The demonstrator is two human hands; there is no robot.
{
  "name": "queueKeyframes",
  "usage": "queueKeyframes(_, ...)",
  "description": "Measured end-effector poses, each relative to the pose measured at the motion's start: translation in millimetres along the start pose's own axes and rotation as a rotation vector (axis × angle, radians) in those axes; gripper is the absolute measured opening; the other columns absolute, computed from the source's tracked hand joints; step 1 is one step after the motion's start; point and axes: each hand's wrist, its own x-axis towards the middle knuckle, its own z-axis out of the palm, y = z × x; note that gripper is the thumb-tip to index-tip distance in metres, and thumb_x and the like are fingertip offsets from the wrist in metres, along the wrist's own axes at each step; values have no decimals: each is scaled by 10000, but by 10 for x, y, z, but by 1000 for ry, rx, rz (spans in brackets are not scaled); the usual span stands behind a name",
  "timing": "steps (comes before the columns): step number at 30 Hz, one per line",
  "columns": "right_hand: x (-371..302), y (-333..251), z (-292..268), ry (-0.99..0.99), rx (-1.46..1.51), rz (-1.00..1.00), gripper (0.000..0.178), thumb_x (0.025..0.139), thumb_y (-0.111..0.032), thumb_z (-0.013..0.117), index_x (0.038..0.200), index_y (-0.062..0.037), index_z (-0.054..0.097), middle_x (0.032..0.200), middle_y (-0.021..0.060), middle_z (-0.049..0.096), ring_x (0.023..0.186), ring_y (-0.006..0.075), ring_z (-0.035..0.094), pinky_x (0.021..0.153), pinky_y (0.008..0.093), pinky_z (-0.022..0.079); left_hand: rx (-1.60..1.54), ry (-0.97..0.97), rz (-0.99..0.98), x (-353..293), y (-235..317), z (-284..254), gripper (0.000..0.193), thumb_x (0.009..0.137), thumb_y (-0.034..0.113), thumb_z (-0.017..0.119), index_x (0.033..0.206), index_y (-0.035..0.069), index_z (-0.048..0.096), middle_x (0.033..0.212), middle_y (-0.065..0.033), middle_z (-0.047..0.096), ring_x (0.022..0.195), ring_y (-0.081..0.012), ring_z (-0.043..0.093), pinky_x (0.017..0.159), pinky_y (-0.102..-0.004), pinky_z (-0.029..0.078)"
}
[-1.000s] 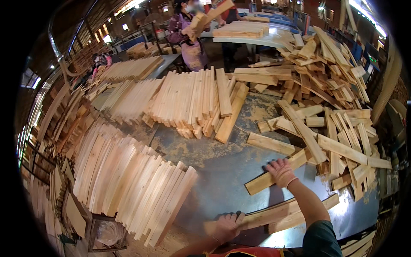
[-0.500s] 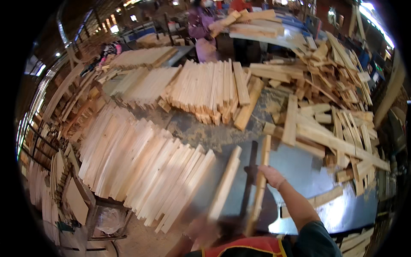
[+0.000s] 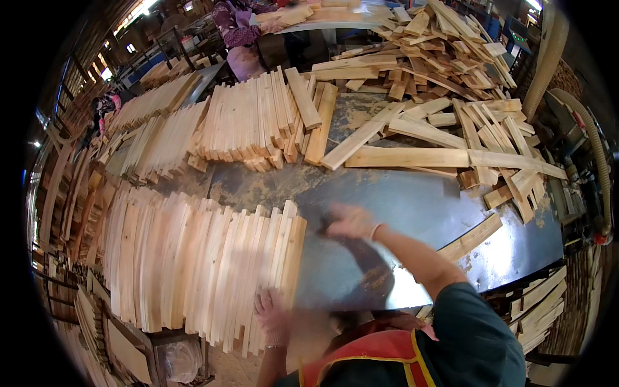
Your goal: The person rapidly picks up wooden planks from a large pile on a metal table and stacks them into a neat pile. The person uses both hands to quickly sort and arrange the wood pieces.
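A row of pale wooden strips [image 3: 200,264] lies side by side at the left of the metal table. My left hand [image 3: 273,317], in a light glove, rests on their near ends at the row's right side, fingers stretched out. To the right of the row, my right hand [image 3: 351,221] is over the bare metal tabletop [image 3: 412,200], apart from the strips. It is also gloved, and motion smears its fingers. I see no strip in it.
A second row of strips [image 3: 242,119] lies farther back. Loose boards [image 3: 412,158] and a jumbled wood pile [image 3: 438,58] are at the far right. One short board [image 3: 471,238] lies near my right forearm. A co-worker [image 3: 238,39] handles wood at the back table.
The two separate strips near my hands now lie against the row. My right hand has let go of its strip and is farther left in view. My left hand has moved onto the row's ends.
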Motion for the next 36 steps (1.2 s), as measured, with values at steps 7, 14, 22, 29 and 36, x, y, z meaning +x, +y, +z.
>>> queueKeyframes(7, 345, 1807, -1782, 244, -867, 307, 954, 633, -424, 902, 1458, -112, 539, 1498, 143, 550, 1426, 373, 484, 1140, 522, 429, -13, 144, 49, 331, 211, -382, 336, 871, 306, 756, 1122, 116, 640, 1217, -122, 601, 1174, -377, 600, 980, -521, 514)
queueKeyframes(14, 441, 2616, -1374, 174, -730, 334, 1077, 699, -590, 833, 1566, -122, 397, 1523, 203, 541, 1368, 401, 562, 1106, 528, 498, -21, -132, -48, 328, 212, -436, 397, 896, 343, 718, 1233, 157, 621, 1263, -72, 539, 1229, -355, 539, 999, -513, 468)
queueKeyframes(22, -366, 1488, -588, -278, 679, 308, 773, 938, -517, 765, 1431, 57, 606, 1147, 122, 734, 1005, 188, 666, 920, 336, 559, -114, -176, -103, 407, 334, -707, 326, 852, 222, 753, 1132, 176, 593, 1177, -70, 548, 1168, -343, 541, 944, -531, 461)
queueKeyframes(29, -1065, 363, 1039, -570, 92, 394, 874, 969, -800, 466, 1405, -78, 694, 1365, 370, 643, 1306, 506, 619, 1127, 489, 485, -176, -107, -35, 240, 122, -428, 491, 834, 319, 795, 1258, 172, 595, 1319, -95, 542, 1341, -411, 490, 1105, -581, 421)
queueKeyframes(36, -784, -395, 2057, -788, 0, -316, 598, 1028, -564, 535, 1418, -126, 649, 1331, 290, 667, 1301, 465, 610, 1100, 463, 485, -213, -47, 176, 295, 178, -314, 725, 863, 516, 717, 1421, 70, 596, 1405, -154, 577, 1360, -389, 495, 1211, -578, 342)
